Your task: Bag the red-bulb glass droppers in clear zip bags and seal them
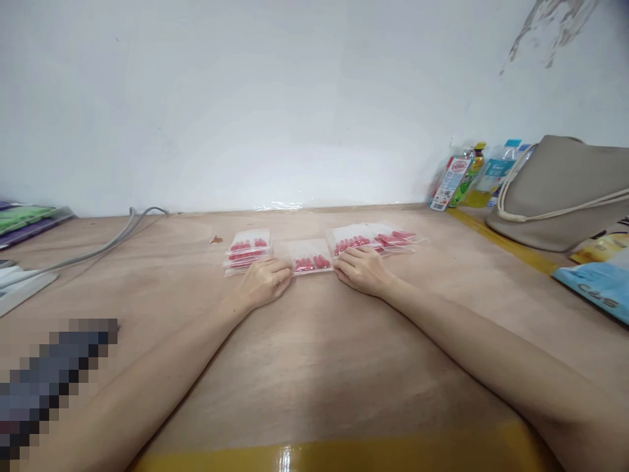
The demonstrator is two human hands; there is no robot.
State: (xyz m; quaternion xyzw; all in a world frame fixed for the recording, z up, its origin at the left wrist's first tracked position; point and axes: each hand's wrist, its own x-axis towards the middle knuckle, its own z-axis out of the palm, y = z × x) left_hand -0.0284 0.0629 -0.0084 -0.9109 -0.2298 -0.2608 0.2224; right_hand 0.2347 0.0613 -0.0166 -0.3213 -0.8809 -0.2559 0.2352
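Two bare hands are set on either side of a clear plastic bag of red pieces [310, 255], which is laid flat on the wood-grain tabletop [319, 367], centred between a left stack of similar bags [249, 244] and a right pile of similar bags [351, 235]. The middle bag is squared to the person: its near edge is run from left to right, its side edges are pointed toward the wall [295, 118], and which side is the longer cannot be told from this low angle. Inside it, the small red pieces are gathered along the near edge in two clusters, their long axes directed roughly away from the person with a slight slant, while the far part is left pale. By the left hand [266, 280], with its fingers curled, the bag's left near corner is met; by the right hand [361, 270], likewise curled, its right edge is met. Whether the plastic is pinched by either cannot be told. The left stack is kept fairly neat, its near edges slightly staggered; in the right pile, the bags are fanned out to the right and partly covered by the right hand.
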